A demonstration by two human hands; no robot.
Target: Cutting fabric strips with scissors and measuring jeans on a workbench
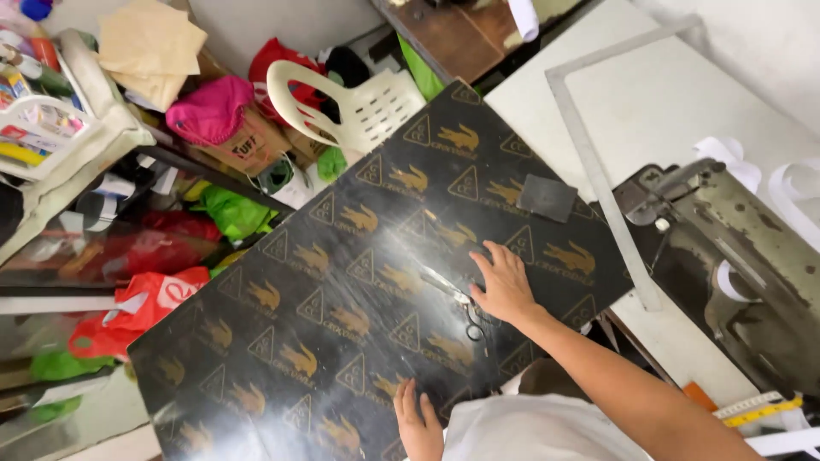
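Note:
A large black board (342,290) printed with gold triangles and animal shapes lies across the work surface. My right hand (504,286) rests flat on it, fingers over a pair of scissors (457,303) whose loops show beside my wrist; whether it grips them is unclear. My left hand (418,423) presses palm-down on the board's near edge, fingers spread, holding nothing. A small dark grey square patch (547,198) lies on the board's far right part.
A metal L-shaped ruler (598,171) lies on the white table (675,102) to the right, next to a grimy machine (743,273). A cream plastic chair (359,107), bags and cloth piles crowd the left side. A yellow tape measure (760,411) lies near right.

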